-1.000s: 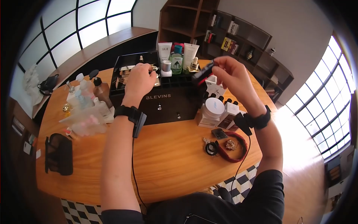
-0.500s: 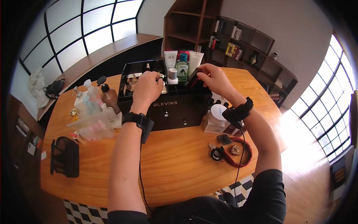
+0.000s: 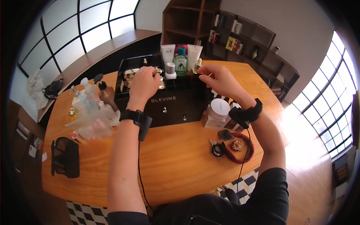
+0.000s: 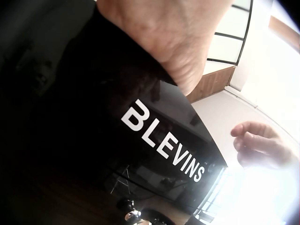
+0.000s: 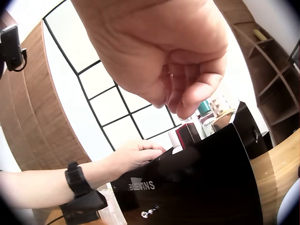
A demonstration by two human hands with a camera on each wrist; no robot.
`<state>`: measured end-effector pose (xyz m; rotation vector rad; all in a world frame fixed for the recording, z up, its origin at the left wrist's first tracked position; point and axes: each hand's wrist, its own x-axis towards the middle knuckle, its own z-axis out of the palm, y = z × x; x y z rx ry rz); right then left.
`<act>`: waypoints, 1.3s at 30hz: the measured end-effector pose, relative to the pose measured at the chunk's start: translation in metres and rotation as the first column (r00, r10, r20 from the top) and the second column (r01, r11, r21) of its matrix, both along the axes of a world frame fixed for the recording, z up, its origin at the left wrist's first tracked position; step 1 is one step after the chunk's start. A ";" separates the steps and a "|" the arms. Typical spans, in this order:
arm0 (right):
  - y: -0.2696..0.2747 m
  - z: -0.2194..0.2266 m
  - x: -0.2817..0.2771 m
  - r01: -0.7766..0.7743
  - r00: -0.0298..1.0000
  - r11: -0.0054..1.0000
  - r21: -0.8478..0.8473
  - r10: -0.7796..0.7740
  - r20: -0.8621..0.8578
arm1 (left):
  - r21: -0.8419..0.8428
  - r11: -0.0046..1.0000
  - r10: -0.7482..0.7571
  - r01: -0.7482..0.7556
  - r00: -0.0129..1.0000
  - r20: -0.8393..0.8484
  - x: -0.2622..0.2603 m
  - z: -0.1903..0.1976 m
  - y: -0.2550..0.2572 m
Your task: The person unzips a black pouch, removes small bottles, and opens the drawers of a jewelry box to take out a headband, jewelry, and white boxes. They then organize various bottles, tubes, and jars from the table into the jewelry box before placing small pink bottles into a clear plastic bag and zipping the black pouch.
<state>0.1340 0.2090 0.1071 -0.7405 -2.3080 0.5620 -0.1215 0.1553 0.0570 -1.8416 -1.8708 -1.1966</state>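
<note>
My left hand rests over the top of the black BLEVINS box, by the flat shiny items in its open top; its fingertips are partly hidden. The right hand hovers above the box's right end, fingers loosely bent. In the right wrist view nothing shows between the fingers of this hand, and a dark box with a red edge stands upright in the organizer below them. Behind it are a green bottle and white tubes.
Pump bottles and a translucent pouch stand left of the box. A round white jar sits on cartons at its right. Nearer are a red headband, black hair ties and a black mesh item.
My right hand has carried the dark, red-edged item left and down into the organizer's top, and its fingers have let go. The left hand stays at the box's top.
</note>
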 end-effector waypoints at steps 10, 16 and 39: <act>-0.055 -0.059 0.099 -0.147 0.719 0.989 -0.010 0.114 0.685 | -0.055 0.997 0.058 -0.059 0.998 -0.020 0.000 0.001 0.001; -0.057 -0.127 0.127 -0.217 0.514 0.945 0.246 -0.103 0.851 | -0.094 0.991 0.096 -0.099 0.995 -0.035 0.005 0.005 -0.003; 0.012 0.023 0.028 0.095 0.995 0.943 0.318 -0.089 -0.035 | -0.058 0.996 0.060 -0.060 0.998 0.002 0.003 0.001 -0.002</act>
